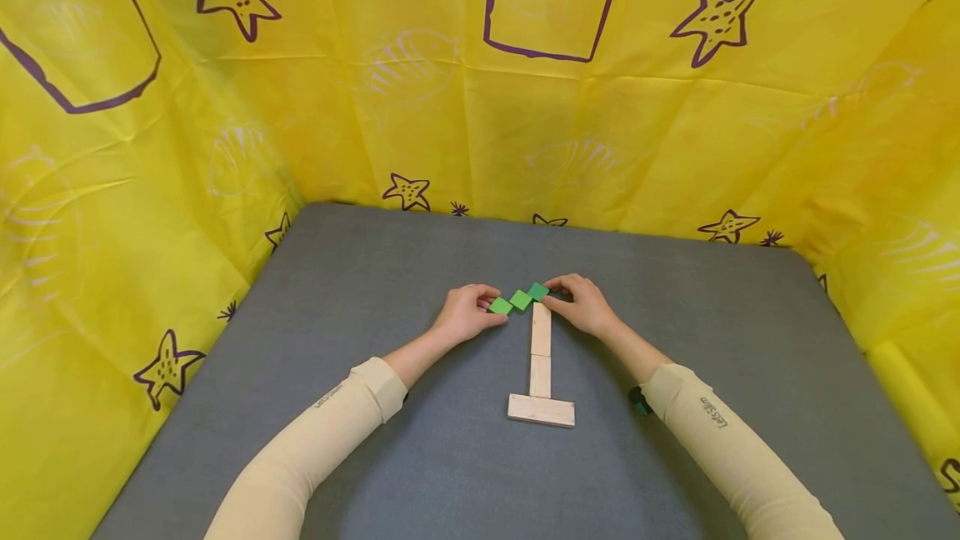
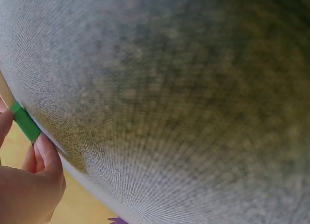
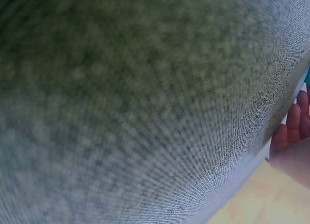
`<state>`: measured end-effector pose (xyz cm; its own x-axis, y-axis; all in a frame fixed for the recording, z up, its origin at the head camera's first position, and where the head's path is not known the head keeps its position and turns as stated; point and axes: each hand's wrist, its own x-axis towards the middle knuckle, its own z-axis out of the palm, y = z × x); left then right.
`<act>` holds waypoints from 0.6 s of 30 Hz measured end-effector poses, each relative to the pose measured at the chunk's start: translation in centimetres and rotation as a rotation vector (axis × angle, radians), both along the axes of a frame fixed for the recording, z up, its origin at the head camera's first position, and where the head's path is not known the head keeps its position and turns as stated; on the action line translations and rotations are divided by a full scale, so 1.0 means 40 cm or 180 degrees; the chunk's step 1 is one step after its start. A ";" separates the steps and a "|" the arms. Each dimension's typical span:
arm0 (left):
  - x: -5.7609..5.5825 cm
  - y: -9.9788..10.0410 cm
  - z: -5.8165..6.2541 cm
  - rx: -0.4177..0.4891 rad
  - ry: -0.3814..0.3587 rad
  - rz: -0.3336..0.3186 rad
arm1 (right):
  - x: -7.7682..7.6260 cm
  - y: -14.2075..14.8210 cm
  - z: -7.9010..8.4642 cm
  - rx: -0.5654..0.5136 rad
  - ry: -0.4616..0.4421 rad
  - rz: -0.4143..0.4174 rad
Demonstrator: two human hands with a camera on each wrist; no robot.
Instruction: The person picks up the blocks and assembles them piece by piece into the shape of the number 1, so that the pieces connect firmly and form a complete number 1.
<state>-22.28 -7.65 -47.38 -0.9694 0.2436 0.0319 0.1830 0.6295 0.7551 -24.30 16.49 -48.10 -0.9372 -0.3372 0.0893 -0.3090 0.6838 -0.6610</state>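
Note:
Three green square blocks form a slanting row in the head view. My left hand (image 1: 467,312) pinches the leftmost light green block (image 1: 501,306) between thumb and fingers; the left wrist view shows the fingers at its two ends. A second light green block (image 1: 521,300) lies in the middle, its corners close to both neighbours. At the right end, my right hand (image 1: 583,307) holds the darker green block (image 1: 538,291) by its right side, thumb near and forefinger far. Just below that block starts a column of two pale wooden blocks, the upper one (image 1: 541,328) and the lower one (image 1: 540,376).
A pale wooden block (image 1: 542,411) lies crosswise at the near end of the column. Everything rests on a dark grey table (image 1: 405,248). Yellow cloth (image 1: 465,123) with starfish drawings hangs behind and on both sides. A dark band (image 1: 639,401) shows by the right sleeve.

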 end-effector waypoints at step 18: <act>0.000 0.003 -0.005 -0.0064 0.0082 -0.0030 | 0.001 -0.001 0.002 0.0016 -0.0005 -0.0024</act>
